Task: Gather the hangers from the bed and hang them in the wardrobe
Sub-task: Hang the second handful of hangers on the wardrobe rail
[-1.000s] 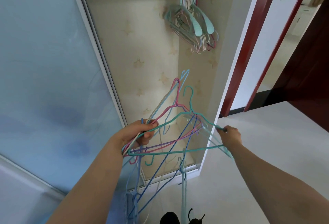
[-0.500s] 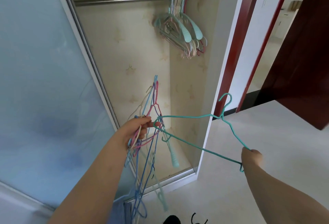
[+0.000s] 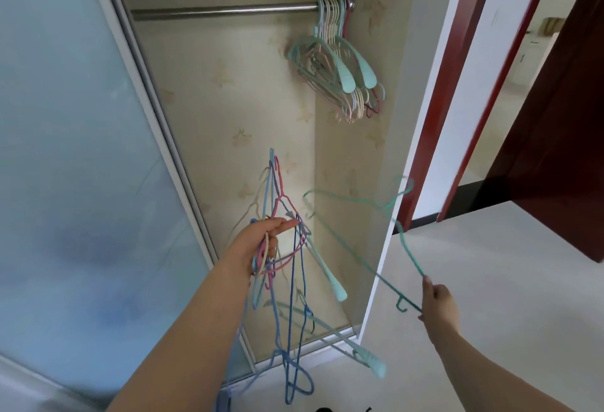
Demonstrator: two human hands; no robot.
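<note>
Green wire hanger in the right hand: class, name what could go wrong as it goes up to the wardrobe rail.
1. The green wire hanger is pinched at one corner by the right hand, so it may swing and slip.
2. Its hook sits close to the wardrobe's side panel and could catch there.
3. The left hand grips a tangled bundle of hangers dangling low; one might drop.

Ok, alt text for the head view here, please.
Facing an open wardrobe, the right hand holds one green wire hanger out, while the left hand grips a tangled bunch of coloured hangers. More hangers crowd the right end of the rail.
</note>
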